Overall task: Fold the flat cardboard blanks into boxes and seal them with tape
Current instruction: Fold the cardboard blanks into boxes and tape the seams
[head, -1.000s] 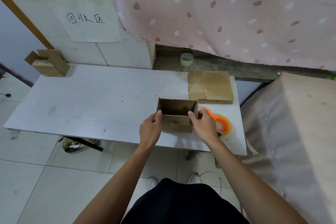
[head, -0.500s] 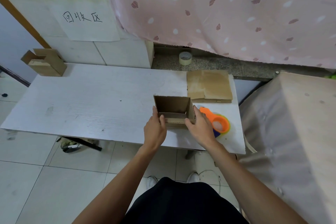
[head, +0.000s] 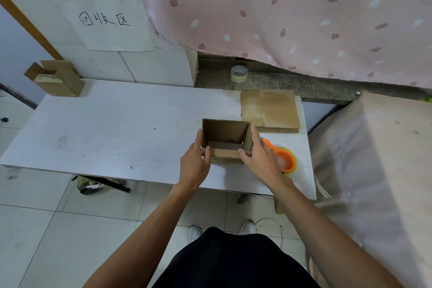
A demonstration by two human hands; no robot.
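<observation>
Box (head: 225,140) sits open-topped on the worktop (head: 117,135) between my left hand (head: 195,166) and right hand (head: 259,159). Straight fingers (head: 256,135) press its side walls, thumbs apparently on the near flap. Tape dispenser (head: 284,158) lies just right of the right fingers.

Both bare forearms reach forward from the lower edge of the view and draw closer together toward the hands. The left hand (head: 195,166) is turned palm inward, with its fingers straight against the left wall of the box (head: 225,134) and its thumb on the near flap. The right hand (head: 259,161) mirrors it, with fingers straight along the right wall and the thumb tip on the same flap.
</observation>
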